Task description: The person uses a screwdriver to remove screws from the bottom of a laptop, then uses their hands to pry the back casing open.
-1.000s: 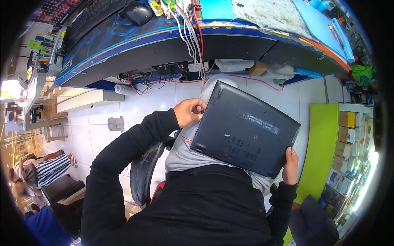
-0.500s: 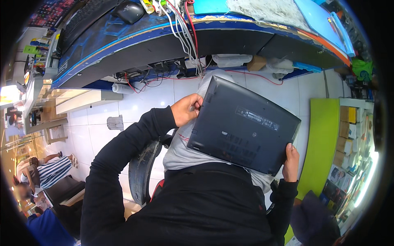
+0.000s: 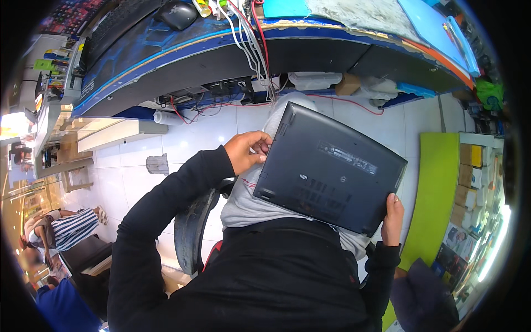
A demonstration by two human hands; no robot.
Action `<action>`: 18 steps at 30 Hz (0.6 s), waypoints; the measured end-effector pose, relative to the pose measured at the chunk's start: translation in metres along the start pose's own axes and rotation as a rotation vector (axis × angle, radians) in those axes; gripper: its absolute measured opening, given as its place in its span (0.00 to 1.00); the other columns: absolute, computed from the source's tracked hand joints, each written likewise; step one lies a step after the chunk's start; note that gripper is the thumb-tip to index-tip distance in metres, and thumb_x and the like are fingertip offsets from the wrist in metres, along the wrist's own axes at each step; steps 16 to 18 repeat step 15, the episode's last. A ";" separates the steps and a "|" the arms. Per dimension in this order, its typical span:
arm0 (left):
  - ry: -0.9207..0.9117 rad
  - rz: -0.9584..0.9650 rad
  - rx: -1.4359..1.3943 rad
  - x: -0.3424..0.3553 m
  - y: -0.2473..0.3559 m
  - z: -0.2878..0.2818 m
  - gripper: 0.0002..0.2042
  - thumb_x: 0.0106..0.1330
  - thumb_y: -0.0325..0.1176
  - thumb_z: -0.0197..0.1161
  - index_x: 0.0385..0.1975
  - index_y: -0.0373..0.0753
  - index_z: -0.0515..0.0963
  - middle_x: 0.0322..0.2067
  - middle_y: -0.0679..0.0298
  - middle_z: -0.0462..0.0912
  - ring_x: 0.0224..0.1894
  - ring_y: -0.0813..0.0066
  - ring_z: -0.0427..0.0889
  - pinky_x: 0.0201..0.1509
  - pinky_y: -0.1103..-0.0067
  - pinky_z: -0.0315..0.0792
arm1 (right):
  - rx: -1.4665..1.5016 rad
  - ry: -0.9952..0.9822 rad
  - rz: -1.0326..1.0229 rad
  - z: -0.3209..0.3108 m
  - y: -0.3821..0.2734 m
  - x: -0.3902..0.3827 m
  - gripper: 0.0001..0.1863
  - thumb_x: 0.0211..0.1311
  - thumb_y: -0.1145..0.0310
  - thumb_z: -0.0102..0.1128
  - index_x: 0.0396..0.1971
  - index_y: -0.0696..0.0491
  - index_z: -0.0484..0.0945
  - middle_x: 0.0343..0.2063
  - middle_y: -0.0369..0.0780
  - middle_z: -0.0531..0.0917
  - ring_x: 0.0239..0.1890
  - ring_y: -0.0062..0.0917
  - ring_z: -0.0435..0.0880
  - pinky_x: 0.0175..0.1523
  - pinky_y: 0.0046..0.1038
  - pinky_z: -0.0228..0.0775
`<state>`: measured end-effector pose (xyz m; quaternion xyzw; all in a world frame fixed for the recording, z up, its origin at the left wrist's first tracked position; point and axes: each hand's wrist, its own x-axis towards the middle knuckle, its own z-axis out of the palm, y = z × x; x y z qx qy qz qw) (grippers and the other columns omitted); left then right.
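A dark grey laptop (image 3: 332, 171) lies upside down across my lap, tilted, its underside with vents, screws and a label strip facing up. Curled fingers of my left hand (image 3: 250, 152) pinch at its left edge, fingertips partly hidden there. At the lower right corner, my right hand (image 3: 392, 221) grips the laptop with the thumb on top and the other fingers out of sight beneath it. Grey trousers (image 3: 240, 207) show under the laptop.
Ahead stands a desk (image 3: 310, 55) with a black mouse (image 3: 177, 15), a keyboard and hanging cables (image 3: 257, 61). To my right is a lime-green bench (image 3: 434, 182) beside shelves of boxes. A black chair armrest (image 3: 191, 235) is at my left. People sit at far left.
My left hand's fingers have shifted and curled differently at the laptop's left edge. The laptop and my right hand stay almost in place.
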<state>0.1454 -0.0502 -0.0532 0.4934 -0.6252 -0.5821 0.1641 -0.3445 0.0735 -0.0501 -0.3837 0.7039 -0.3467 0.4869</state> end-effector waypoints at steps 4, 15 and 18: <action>-0.166 -0.041 -0.033 0.008 -0.002 -0.010 0.19 0.70 0.20 0.69 0.56 0.40 0.72 0.46 0.66 0.78 0.52 0.75 0.81 0.57 0.72 0.80 | 0.010 -0.003 0.012 0.000 -0.004 0.002 0.27 0.87 0.48 0.50 0.46 0.61 0.81 0.40 0.34 0.84 0.43 0.16 0.78 0.53 0.24 0.70; -0.198 0.052 0.054 0.013 -0.016 -0.007 0.31 0.67 0.15 0.69 0.67 0.41 0.63 0.48 0.64 0.75 0.53 0.72 0.80 0.61 0.72 0.77 | 0.093 -0.021 0.057 -0.001 0.001 0.003 0.27 0.86 0.47 0.52 0.46 0.59 0.81 0.42 0.34 0.85 0.45 0.16 0.79 0.56 0.25 0.71; -0.198 0.052 0.054 0.013 -0.016 -0.007 0.31 0.67 0.15 0.69 0.67 0.41 0.63 0.48 0.64 0.75 0.53 0.72 0.80 0.61 0.72 0.77 | 0.093 -0.021 0.057 -0.001 0.001 0.003 0.27 0.86 0.47 0.52 0.46 0.59 0.81 0.42 0.34 0.85 0.45 0.16 0.79 0.56 0.25 0.71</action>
